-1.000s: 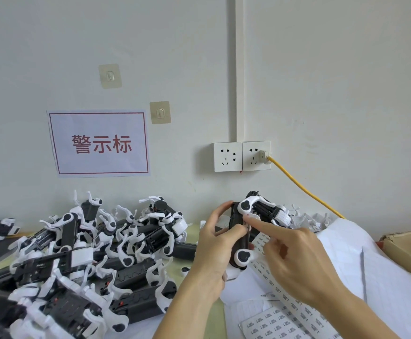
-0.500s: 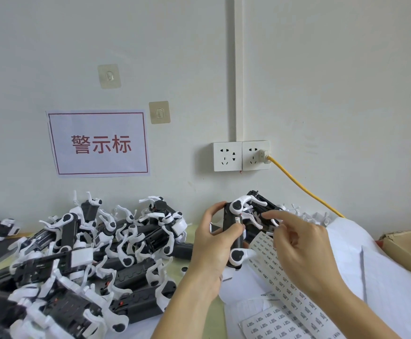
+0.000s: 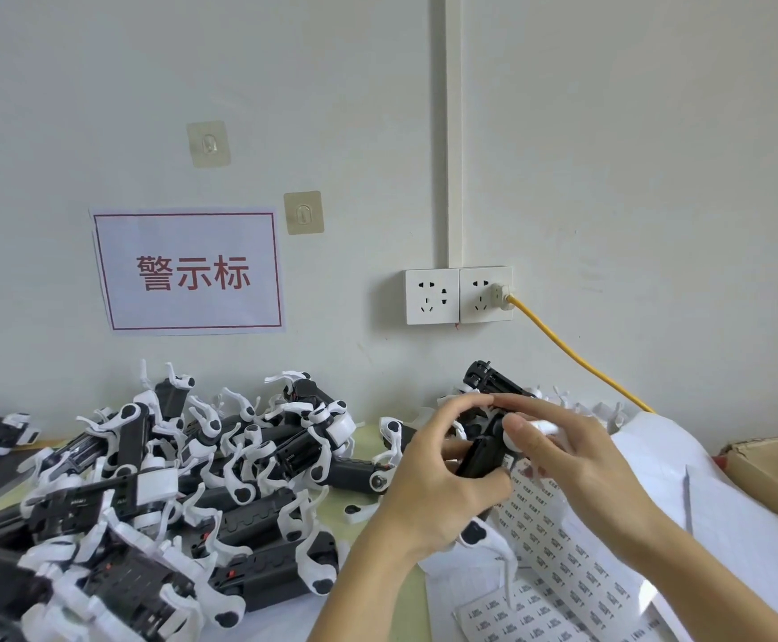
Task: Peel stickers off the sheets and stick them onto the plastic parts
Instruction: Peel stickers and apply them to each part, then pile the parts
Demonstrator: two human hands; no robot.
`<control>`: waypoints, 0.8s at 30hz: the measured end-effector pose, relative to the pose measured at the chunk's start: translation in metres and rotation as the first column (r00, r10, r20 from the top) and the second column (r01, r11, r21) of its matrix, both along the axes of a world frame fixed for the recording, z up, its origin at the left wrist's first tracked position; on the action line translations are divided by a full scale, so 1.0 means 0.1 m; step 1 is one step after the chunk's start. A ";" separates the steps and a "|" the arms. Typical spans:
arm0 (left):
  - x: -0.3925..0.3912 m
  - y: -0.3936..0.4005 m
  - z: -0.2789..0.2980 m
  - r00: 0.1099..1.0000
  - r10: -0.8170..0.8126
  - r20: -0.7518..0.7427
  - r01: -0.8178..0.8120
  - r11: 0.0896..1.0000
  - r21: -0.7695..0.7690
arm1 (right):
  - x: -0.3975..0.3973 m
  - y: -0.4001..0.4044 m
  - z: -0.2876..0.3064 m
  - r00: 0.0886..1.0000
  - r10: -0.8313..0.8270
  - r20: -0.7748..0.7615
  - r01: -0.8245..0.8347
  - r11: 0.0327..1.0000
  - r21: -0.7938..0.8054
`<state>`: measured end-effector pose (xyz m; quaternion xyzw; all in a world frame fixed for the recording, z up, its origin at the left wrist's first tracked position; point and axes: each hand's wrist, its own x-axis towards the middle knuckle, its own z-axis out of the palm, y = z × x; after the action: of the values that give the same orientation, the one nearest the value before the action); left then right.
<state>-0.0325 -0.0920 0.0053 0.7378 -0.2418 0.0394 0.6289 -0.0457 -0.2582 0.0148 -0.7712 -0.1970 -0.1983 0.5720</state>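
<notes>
Head view: left hand grips the black-and-white plastic part, long axis tilted up and away, above the sticker sheet. Right hand pinches its white end, fingers curled tight. Pile of parts crowds the worktop left; open room lies right, over the sheets.

Black-and-white plastic part held above sticker sheets.

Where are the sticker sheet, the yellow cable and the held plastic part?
sticker sheet [image 3: 558, 544], head view, printed middle.
yellow cable [image 3: 563, 347], head view, mid-length.
held plastic part [image 3: 482, 458], head view, black body.
</notes>
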 end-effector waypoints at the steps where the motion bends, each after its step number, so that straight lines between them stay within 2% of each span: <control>1: 0.01 0.00 0.00 1.000 0.015 -0.011 -0.015 1.000 -0.006 | 0.01 0.00 -0.01 1.000 -0.005 -0.005 0.005 1.000 0.021; 7: 0.08 0.03 0.01 0.986 0.107 -0.125 -0.123 0.984 -0.128 | 0.08 0.01 -0.04 0.980 -0.198 0.012 0.190 0.958 0.216; 10: 0.08 0.02 0.01 0.961 0.024 -0.276 -0.085 0.974 -0.210 | 0.11 0.01 -0.05 0.966 -0.259 -0.008 0.243 0.896 0.372; 12: 0.09 0.01 0.01 0.952 -0.025 -0.306 -0.073 0.949 -0.305 | 0.11 0.02 -0.05 0.971 -0.236 -0.029 0.226 0.877 0.423; 16: 0.12 0.05 0.05 0.957 -0.083 -0.278 -0.081 0.844 -0.530 | 0.09 0.03 -0.05 0.994 -0.105 -0.019 0.104 0.926 0.362; 21: 0.11 0.16 0.06 0.945 -0.146 -0.293 -0.079 0.766 -0.637 | 0.04 0.05 -0.09 0.988 0.146 -0.043 -0.129 0.954 0.272; 24: 0.13 0.19 0.08 0.951 -0.106 -0.292 -0.116 0.750 -0.651 | 0.02 0.03 -0.10 0.986 0.146 -0.084 -0.134 0.982 0.133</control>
<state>-0.0196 -0.0729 0.0128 0.4648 -0.1083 0.0075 0.8787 -0.0439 -0.2555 0.0053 -0.7258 -0.2108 -0.1332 0.6411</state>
